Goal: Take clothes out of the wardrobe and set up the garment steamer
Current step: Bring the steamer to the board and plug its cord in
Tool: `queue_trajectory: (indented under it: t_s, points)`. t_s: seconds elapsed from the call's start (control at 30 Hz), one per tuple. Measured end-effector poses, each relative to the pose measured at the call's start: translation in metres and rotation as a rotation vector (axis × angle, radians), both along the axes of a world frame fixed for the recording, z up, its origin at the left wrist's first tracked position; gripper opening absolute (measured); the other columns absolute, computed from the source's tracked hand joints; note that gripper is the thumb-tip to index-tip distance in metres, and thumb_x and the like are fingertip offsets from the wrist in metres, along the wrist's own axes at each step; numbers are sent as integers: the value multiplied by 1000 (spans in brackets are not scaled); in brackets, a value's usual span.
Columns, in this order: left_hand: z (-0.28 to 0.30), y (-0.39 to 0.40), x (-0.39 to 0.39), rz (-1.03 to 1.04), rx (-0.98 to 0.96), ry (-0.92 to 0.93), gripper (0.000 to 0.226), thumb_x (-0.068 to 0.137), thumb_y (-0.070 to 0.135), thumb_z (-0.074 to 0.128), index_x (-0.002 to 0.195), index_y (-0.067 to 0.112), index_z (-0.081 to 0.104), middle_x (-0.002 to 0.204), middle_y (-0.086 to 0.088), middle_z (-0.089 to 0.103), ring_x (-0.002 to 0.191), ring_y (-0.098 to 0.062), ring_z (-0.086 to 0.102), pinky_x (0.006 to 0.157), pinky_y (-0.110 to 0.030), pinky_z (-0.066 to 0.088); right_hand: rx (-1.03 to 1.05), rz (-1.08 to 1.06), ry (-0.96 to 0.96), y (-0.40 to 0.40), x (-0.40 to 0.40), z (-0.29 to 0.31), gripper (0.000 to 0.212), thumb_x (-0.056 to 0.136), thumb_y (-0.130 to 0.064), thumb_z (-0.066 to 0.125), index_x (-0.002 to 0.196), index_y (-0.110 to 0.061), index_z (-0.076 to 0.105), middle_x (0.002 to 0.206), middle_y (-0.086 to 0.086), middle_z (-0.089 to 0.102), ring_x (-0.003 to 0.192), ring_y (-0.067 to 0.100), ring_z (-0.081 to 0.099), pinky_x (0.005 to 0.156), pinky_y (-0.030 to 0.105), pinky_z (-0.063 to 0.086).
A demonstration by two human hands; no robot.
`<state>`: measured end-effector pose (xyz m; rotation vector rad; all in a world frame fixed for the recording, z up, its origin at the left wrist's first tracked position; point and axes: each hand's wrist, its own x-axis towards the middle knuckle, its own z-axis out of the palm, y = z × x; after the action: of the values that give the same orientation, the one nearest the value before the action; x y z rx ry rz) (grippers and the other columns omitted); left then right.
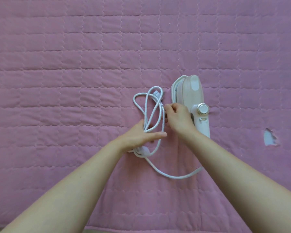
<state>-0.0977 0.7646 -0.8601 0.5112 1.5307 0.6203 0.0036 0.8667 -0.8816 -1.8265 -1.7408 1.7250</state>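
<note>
Head view, both hands [138,135] [177,117] untangling steamer [192,100] cord [147,111]

Two bare forearms entered from the lower corners of the head view, uncovered along their whole visible length, with no sleeve edge showing anywhere. The left hand [138,135] wore nothing on its wrist or on the fingers that showed. The right hand [178,119] was likewise plain, its wrist and knuckles uncovered. A few small dark specks dotted the left forearm. The fingernails that could be seen were short; whether they carried polish could not be told.
</note>
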Motion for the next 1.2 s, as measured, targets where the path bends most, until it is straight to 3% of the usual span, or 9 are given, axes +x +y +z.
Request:
queue_trajectory:
  t_s: [0.1,0.23,0.27,0.3,0.43,0.7,0.87,1.03,1.2]
  points:
    - [16,13,6,-61,2,-49,13,100,42,38,92,43,49,101,35,47,87,27,21,94,-22,39,-72,15,33,-2,-4,5,67,84,-63,42,75,2,58,78,18,70,81,34,69,82,51,55]
    - [3,15,3,-13,-44,-13,35,98,56,30,106,38,59,118,19,49,97,13,46,72,-20,45,-103,5,73,-2,-3,4,23,92,-31,58,75,-16,58,79,7,69,82,25,68,77,39,56]
    - [-1,14,0,-1,-70,-5,38,97,56,35,109,32,62,95,13,66,86,3,58,66,-19,45,-117,-2,77,-2,-2,4,15,91,-24,60,78,-16,59,80,6,69,82,24,68,78,37,57]
    - [-4,13,-2,4,-99,-5,39,97,53,41,108,23,64,83,10,44,71,-3,48,60,-19,45,-123,-2,73,-1,-1,2,10,90,-19,61,80,-16,60,81,6,70,82,24,69,80,38,57]
    - [-10,18,-11,20,-136,38,37,85,35,65,99,1,69,81,-3,64,75,-14,59,70,-25,49,-148,30,41,3,1,-1,4,83,-17,67,82,-20,64,87,3,69,94,26,69,90,45,54]
    - [-5,21,-4,150,-113,-80,23,84,4,48,91,9,69,77,-4,74,68,-13,64,66,-25,50,-161,58,75,7,4,9,13,82,-14,73,94,-10,70,90,6,70,80,18,65,68,25,55]
    - [-3,13,-2,191,-157,-316,23,92,32,49,102,24,69,83,-10,72,65,-13,57,69,-28,46,-2,206,-11,9,10,16,14,79,-23,74,88,-13,71,82,-1,70,76,14,65,82,37,55]
    - [-2,14,14,101,10,62,13,81,9,70,72,18,66,56,5,50,49,-7,45,48,-15,39,190,230,-72,6,12,31,13,85,-17,66,96,-11,68,82,5,72,80,22,69,82,37,54]
    - [-6,23,19,324,-9,114,11,87,3,53,90,4,63,51,-5,53,43,-16,46,46,-24,43,384,239,-79,10,29,52,21,89,-16,59,109,-15,67,84,-4,69,84,14,62,67,14,36]
